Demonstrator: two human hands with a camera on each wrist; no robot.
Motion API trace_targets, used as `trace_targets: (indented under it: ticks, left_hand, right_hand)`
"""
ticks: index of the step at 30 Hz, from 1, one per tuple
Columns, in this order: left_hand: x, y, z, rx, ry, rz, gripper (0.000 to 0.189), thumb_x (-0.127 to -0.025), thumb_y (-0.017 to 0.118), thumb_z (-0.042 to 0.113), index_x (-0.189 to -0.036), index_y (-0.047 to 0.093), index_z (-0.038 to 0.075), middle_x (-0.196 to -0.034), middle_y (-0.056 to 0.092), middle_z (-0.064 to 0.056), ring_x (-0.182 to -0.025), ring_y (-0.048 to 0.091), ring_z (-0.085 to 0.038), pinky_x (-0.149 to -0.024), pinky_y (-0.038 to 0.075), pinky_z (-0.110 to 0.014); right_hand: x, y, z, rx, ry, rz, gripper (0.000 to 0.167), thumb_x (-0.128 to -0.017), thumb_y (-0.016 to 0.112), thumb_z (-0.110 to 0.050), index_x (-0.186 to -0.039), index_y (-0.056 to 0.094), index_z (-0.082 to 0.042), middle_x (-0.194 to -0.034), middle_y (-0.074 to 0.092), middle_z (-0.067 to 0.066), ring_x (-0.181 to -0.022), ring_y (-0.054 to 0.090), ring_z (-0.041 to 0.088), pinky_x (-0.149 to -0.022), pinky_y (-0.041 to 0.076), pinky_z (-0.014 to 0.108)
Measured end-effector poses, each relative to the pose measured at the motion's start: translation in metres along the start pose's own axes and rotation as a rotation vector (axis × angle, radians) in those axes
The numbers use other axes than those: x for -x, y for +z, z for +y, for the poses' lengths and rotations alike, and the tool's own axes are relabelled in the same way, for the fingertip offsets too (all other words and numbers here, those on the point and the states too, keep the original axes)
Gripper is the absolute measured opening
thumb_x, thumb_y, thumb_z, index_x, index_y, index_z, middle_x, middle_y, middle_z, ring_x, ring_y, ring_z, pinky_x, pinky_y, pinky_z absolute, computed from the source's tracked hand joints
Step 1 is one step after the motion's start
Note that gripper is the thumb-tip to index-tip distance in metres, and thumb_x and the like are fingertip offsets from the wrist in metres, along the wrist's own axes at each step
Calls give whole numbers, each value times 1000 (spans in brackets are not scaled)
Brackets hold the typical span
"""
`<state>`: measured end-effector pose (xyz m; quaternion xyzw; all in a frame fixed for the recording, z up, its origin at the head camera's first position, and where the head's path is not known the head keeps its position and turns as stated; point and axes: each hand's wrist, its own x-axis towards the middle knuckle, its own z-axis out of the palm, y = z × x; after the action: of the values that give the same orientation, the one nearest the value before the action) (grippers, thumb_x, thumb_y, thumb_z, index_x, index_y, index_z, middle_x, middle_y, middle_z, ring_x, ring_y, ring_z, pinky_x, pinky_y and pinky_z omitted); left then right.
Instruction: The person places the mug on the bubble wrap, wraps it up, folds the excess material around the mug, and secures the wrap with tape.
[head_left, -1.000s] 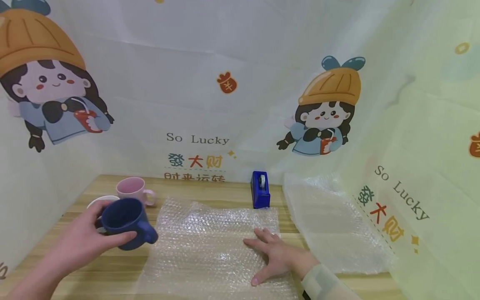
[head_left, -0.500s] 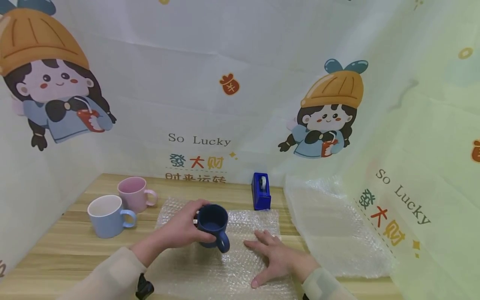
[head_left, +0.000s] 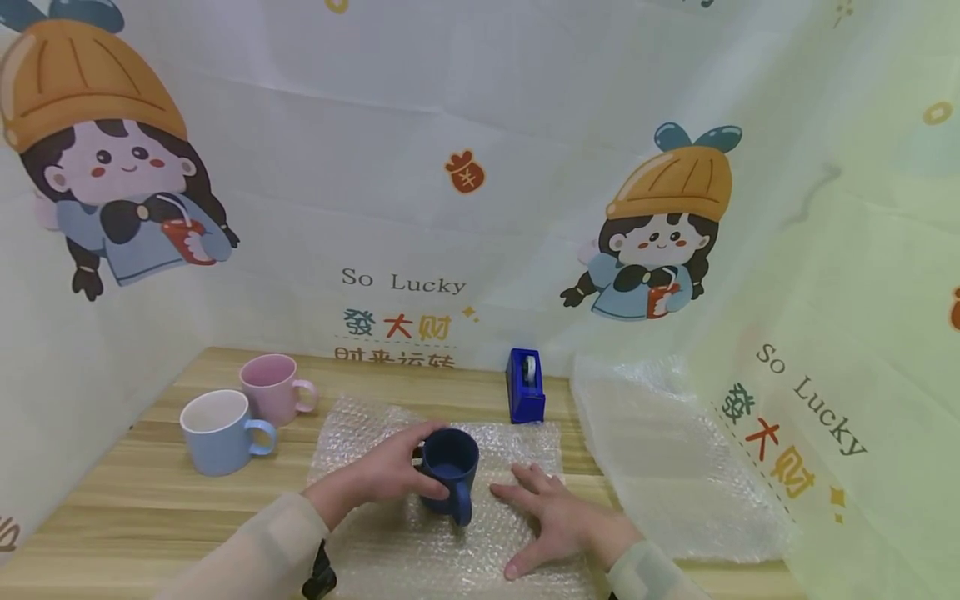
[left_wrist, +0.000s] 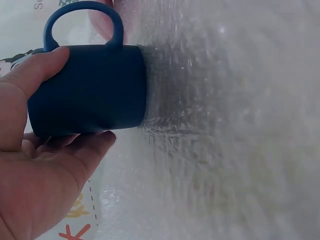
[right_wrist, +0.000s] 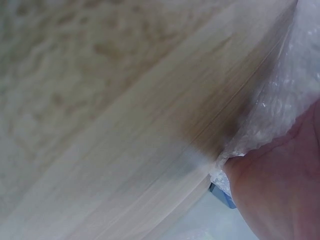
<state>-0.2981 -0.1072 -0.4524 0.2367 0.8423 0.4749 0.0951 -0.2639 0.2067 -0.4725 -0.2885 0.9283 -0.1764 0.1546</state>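
Observation:
My left hand [head_left: 393, 468] grips a dark blue mug [head_left: 452, 467] by its sides, thumb on the near side by the handle. The mug stands upright over the middle of a bubble wrap sheet [head_left: 382, 550], its handle turned toward me. In the left wrist view the mug's base [left_wrist: 142, 87] is right at the bubble wrap, and fingers curve around its far side. My right hand [head_left: 558, 517] rests spread on the right part of the same sheet. In the right wrist view only the palm's edge [right_wrist: 280, 175] shows, against the wrap; its fingers are hidden there.
A light blue mug [head_left: 217, 442] and a pink mug [head_left: 272, 396] stand together at the left on the wooden table [head_left: 142, 483]. Behind the sheet is a blue tape dispenser [head_left: 525, 387]. Another bubble wrap sheet [head_left: 675, 475] lies at the right, and a printed cloth [head_left: 390, 183] hangs around the table.
My left hand has carried the dark blue mug rightward from beside the other mugs and lowered it over the middle of the bubble wrap. The right hand has stayed in place on the sheet.

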Motion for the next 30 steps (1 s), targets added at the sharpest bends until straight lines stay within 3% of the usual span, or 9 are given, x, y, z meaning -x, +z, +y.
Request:
trace_targets:
  ticks: [4,11,16,26,30]
  left_hand:
    - [1,3,-2,52,-27,8,90,-82,94,8,-158,47,2,-147,64,-21,-139,61,-46,-119,50,-63]
    - [1,9,-3,3,-29,73,86,-78,99,18,-150,54,1,-139,70,-16,-133,67,-40,-114,56,-56]
    - [2,5,-2,39,-26,47,86,-80,97,11,-152,53,-1,-143,68,-19,-139,63,-48,-115,55,-59]
    - [0,7,-6,62,-11,48,85,-77,98,10,-150,57,-1,-139,72,-17,-133,68,-42,-115,55,-59]
    - [-1,8,-4,41,-8,64,88,-76,99,11,-151,56,-3,-137,73,-17,-130,70,-40,-115,55,-58]
  right_hand:
    - [-1,-1,-1,2,-3,-5,109,-79,94,-59,-170,42,-30,-183,22,18,-167,16,54,-130,21,79]
    - [-3,0,-2,2,-4,-7,109,-78,95,-57,-169,42,-30,-183,22,18,-167,16,54,-131,21,78]
    - [-4,0,-3,7,1,-12,109,-78,95,-59,-170,42,-32,-183,22,17,-167,17,53,-130,22,79]
    - [-6,0,2,38,0,-20,110,-77,94,-63,-169,43,-32,-181,27,18,-166,22,52,-130,25,77]
    - [-7,-12,3,7,5,-11,98,-84,90,-60,-167,47,-30,-180,31,17,-165,26,51,-127,28,79]
